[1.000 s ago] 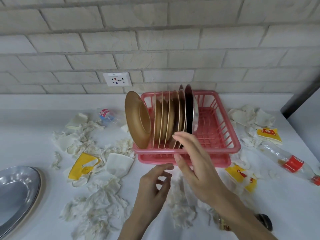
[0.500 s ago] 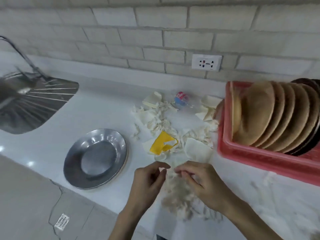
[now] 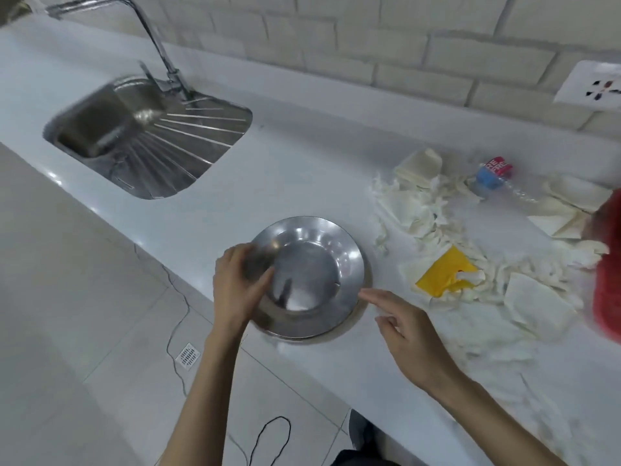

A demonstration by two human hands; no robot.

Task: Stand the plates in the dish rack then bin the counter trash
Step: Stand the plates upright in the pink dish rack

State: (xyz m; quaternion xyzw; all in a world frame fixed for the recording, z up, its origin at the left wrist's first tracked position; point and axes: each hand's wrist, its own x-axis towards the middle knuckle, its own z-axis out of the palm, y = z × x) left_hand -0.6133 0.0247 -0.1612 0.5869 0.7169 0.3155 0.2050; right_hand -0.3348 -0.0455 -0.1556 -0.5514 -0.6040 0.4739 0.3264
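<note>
Steel plate (image 3: 312,274) is seen flat on the white counter (image 3: 302,156), between the sink (image 3: 134,136) and the litter. Half a second earlier it was untouched and both hands were held together over the paper scraps (image 3: 420,210). Now its near left rim is gripped by the left hand (image 3: 237,280), thumb laid over the edge. The right hand (image 3: 410,334) is held apart, fingers loose, just beside the right rim; whether it touches cannot be told. Only a blurred red edge of the dish rack (image 3: 608,274) is shown at far right, its contents cut off. A yellow wrapper (image 3: 440,274) and a plastic bottle (image 3: 497,178) are seen among the scraps.
</note>
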